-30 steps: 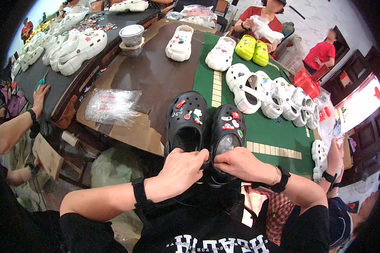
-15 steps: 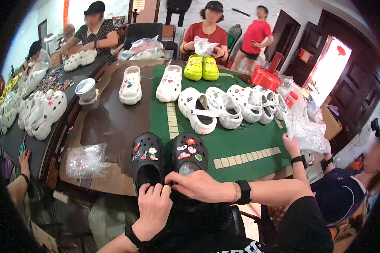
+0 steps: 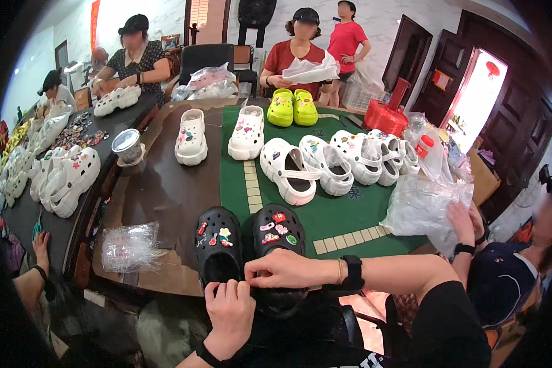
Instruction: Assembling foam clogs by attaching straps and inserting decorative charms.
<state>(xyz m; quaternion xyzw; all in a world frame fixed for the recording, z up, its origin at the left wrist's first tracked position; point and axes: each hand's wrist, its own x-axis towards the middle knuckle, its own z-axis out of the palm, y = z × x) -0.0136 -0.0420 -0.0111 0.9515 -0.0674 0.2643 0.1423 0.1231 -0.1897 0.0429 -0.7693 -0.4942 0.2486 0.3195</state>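
Observation:
Two black clogs with colourful charms stand side by side at the table's near edge, toes pointing away from me. My left hand point(image 3: 229, 314) is closed over the heel edge of the left black clog point(image 3: 217, 230). My right hand point(image 3: 282, 270) is in a pinch beside the left hand's fingertips, between the two heels. Whatever sits in that pinch is hidden. Its wrist and fingers cover the rear of the right black clog point(image 3: 279, 224). Farther off stand a pair of lime-green clogs point(image 3: 292, 108) and several white clogs point(image 3: 289, 170), also with charms.
A clear plastic packet point(image 3: 129, 246) lies left on the brown table covering point(image 3: 159, 202). Beyond it stands a lidded tub point(image 3: 127, 146). At right, a co-worker's hands point(image 3: 463, 222) touch a plastic bag point(image 3: 420, 205). A red plastic roll point(image 3: 386, 116) stands at the far right.
My hands stay at the clogs' heels with little change. The right co-worker's bag has come down onto the green cloth. Across the table, a co-worker has spread out a white sheet.

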